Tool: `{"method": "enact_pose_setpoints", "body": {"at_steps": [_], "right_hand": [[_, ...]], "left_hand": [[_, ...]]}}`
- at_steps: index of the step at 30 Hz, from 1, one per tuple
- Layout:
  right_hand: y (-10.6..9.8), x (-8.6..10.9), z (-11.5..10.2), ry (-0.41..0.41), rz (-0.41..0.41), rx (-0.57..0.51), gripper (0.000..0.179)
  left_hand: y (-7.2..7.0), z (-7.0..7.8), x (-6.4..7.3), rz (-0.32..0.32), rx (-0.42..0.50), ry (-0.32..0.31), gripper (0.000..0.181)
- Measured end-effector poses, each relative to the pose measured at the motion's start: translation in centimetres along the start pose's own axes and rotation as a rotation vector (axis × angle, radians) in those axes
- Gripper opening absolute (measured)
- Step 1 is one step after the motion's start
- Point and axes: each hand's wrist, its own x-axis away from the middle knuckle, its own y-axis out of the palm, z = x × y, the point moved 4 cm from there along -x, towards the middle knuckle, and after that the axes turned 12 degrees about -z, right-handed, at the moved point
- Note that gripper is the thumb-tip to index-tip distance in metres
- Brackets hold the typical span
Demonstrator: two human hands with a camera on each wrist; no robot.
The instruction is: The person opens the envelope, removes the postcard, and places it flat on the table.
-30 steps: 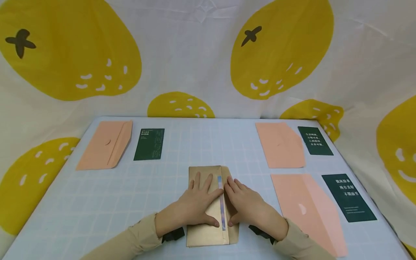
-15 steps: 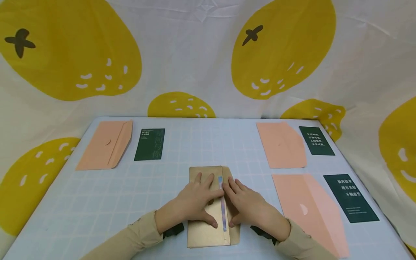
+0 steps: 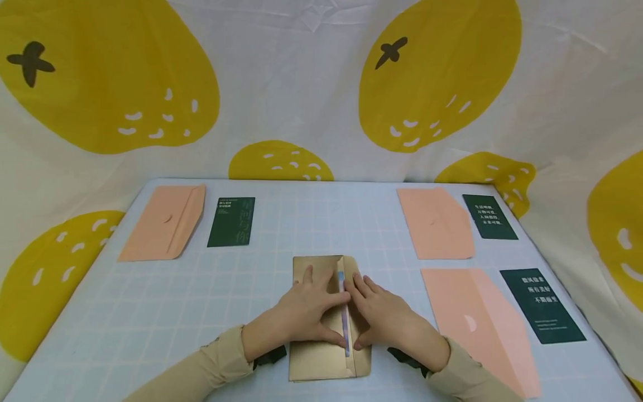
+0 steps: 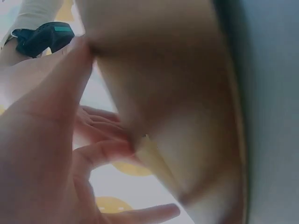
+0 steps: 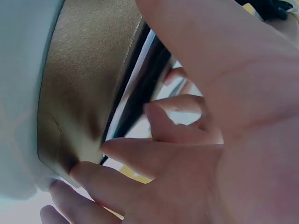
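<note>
A gold envelope point(image 3: 318, 363) lies at the front middle of the table, its flap point(image 3: 363, 363) folded out to the right. A narrow blue-purple strip point(image 3: 344, 321) shows along its opening. My left hand point(image 3: 303, 315) spreads over the envelope, thumb and index fingertips apart at the opening's edge. On the flap side rests my right hand point(image 3: 387, 321), fingers fairly straight. In the right wrist view the mouth gapes, with a pale edge point(image 5: 133, 81) inside it. The left wrist view shows my thumb touching the gold paper point(image 4: 182, 102). What lies deeper inside is hidden.
At the far left lie a pink envelope point(image 3: 150, 226) and a green card point(image 3: 232, 222). To the right are another pink envelope point(image 3: 437, 226) with a green card point(image 3: 489, 218), and a larger pink envelope point(image 3: 472, 312) near my right forearm, beside a green card point(image 3: 542, 304).
My left hand shifts slightly right, its thumb and index finger coming up to the strip at the opening. The right hand stays almost still on the flap side.
</note>
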Motion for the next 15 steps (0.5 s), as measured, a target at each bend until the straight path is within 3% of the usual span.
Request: {"method": "enact_pose_setpoints", "body": {"at_steps": [8,15], "right_hand": [[0.05,0.02,0.04,-0.027,0.002,0.007,0.112],[0.02,0.01,-0.05,-0.066,0.025,0.06,0.099]], "left_hand": [[-0.26,-0.19,-0.19,0.058,0.025,-0.014,0.077],[-0.5,-0.35,-0.26,0.113,0.048,-0.012,0.057]]}}
